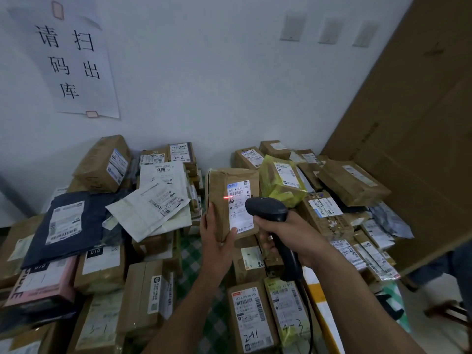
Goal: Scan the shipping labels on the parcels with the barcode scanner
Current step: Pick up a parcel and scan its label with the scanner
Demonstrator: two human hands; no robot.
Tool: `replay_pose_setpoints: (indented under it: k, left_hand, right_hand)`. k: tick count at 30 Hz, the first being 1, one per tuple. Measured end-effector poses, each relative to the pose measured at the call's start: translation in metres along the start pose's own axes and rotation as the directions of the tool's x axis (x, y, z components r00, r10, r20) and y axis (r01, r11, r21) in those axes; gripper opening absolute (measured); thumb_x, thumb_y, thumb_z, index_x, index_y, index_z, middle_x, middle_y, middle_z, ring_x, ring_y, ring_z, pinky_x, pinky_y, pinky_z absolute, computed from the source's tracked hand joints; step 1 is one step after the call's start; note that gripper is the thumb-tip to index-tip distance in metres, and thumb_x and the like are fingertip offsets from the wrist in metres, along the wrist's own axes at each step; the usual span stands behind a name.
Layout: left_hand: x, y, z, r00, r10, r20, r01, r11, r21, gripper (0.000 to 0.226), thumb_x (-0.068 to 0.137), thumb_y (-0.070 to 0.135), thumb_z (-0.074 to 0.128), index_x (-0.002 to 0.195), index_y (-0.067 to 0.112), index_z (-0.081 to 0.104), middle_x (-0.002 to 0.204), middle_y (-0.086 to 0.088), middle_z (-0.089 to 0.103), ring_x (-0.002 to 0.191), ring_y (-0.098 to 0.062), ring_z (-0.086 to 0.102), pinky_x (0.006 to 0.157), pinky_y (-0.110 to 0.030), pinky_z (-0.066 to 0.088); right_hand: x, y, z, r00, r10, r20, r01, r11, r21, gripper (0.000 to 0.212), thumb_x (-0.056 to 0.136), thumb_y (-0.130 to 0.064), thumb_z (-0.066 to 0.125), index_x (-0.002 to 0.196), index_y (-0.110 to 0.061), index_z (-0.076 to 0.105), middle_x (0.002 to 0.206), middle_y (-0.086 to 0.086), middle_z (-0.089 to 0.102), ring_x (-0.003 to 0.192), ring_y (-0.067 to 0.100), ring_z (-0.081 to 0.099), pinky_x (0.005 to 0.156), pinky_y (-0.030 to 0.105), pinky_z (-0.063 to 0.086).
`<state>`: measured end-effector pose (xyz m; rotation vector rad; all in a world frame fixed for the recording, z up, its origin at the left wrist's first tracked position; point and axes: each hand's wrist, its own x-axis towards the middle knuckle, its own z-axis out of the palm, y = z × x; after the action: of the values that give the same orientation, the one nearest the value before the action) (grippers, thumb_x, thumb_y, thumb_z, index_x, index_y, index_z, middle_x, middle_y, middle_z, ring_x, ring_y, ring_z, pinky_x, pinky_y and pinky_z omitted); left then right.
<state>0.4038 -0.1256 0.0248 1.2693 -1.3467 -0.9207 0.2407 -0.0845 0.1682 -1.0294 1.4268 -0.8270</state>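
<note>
Paper, brown, creased and taped, wraps the parcel [231, 190] held upright at the middle of the view, over the gap between two heaps of other parcels [102, 272]. A white shipping label [240, 213] with a blue header, a barcode and rows of small print runs down its front face. The left hand [217, 241] holds it by the lower left corner: the fingers [210, 221] lie curled along the left edge and the thumb presses on the label's bottom corner. The right hand [291, 236] grips the handle of the black barcode scanner [268, 209], fingers wrapped tight round it. The scanner's head sits just in front of the label's right edge and covers part of it. A short red line [228, 197] glows at the label's left edge, below the barcode. Just behind, to the right, sits a yellow-taped parcel [281, 180]. A green checked cloth [194, 254] shows between the heaps.
</note>
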Motion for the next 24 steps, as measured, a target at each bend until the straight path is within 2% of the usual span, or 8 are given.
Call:
replay_pose_setpoints:
  k: [2,3,7,10,15,19,24]
  left_hand:
    - [0.0,-0.003,0.001,1.0,0.004,0.003,-0.005,1.0,0.007,0.09,0.098,0.038,0.068,0.145,0.077,0.002,0.168,0.008,0.008,0.146,-0.011,0.025,0.106,-0.034,0.044]
    - [0.001,-0.006,0.001,1.0,0.007,0.003,-0.007,1.0,0.012,0.091,0.098,0.036,0.069,0.144,0.078,0.002,0.168,0.008,0.007,0.146,-0.011,0.025,0.107,-0.034,0.043]
    - [0.004,-0.015,0.004,1.0,-0.012,-0.012,0.012,1.0,0.001,0.087,0.095,0.043,0.069,0.147,0.075,0.006,0.168,0.012,0.005,0.152,-0.02,0.023,0.113,-0.052,0.044]
    - [0.007,-0.02,0.006,0.999,-0.031,-0.021,0.031,0.999,-0.005,0.091,0.096,0.035,0.071,0.141,0.081,0.006,0.168,0.009,0.006,0.153,-0.023,0.021,0.116,-0.053,0.041]
    - [0.027,-0.031,0.015,0.992,-0.096,-0.078,0.094,0.995,-0.027,0.088,0.093,0.05,0.068,0.154,0.064,0.008,0.167,0.003,0.015,0.15,-0.026,0.031,0.113,-0.057,0.044]
    - [0.075,-0.028,0.026,0.984,-0.124,-0.126,0.139,0.983,0.117,0.09,0.099,0.038,0.065,0.149,0.07,-0.001,0.168,-0.004,0.008,0.152,-0.036,0.022,0.117,-0.06,0.036]
    - [0.154,-0.034,0.05,0.963,-0.237,-0.125,0.254,0.956,0.144,0.087,0.099,0.035,0.065,0.16,0.05,0.005,0.166,-0.011,0.011,0.15,-0.04,0.024,0.119,-0.062,0.031]
  right_hand:
    - [0.001,-0.001,-0.001,1.0,0.003,-0.004,-0.003,1.0,0.004,0.026,0.095,-0.03,0.074,0.112,-0.01,0.069,0.075,0.007,0.069,0.065,0.017,0.067,0.061,0.029,0.051]
    - [0.002,-0.001,-0.001,1.0,0.004,-0.004,-0.004,1.0,0.006,0.027,0.095,-0.03,0.073,0.114,-0.011,0.069,0.075,0.007,0.068,0.065,0.017,0.067,0.061,0.029,0.051]
    - [0.005,-0.003,-0.003,1.0,0.012,0.006,-0.012,1.0,0.002,0.026,0.096,-0.029,0.072,0.117,-0.015,0.069,0.074,0.006,0.068,0.064,0.016,0.067,0.06,0.028,0.051]
    - [0.01,-0.002,-0.004,1.0,0.012,0.005,-0.012,1.0,0.005,0.027,0.096,-0.03,0.072,0.118,-0.015,0.069,0.076,0.007,0.07,0.062,0.016,0.067,0.058,0.027,0.05]
    - [0.027,0.002,-0.013,1.0,0.022,-0.019,-0.022,1.0,0.008,0.029,0.094,-0.032,0.074,0.121,-0.025,0.068,0.093,0.004,0.079,0.066,0.015,0.07,0.06,0.027,0.053]
    - [0.052,0.007,-0.025,0.995,0.071,-0.065,-0.072,0.997,-0.01,0.034,0.091,-0.034,0.077,0.122,-0.023,0.069,0.095,0.003,0.079,0.066,0.013,0.07,0.062,0.027,0.054]
    - [0.093,0.013,-0.036,0.988,0.137,-0.075,-0.142,0.988,-0.053,0.033,0.095,-0.032,0.074,0.125,-0.021,0.068,0.101,0.005,0.077,0.068,0.013,0.07,0.059,0.026,0.053]
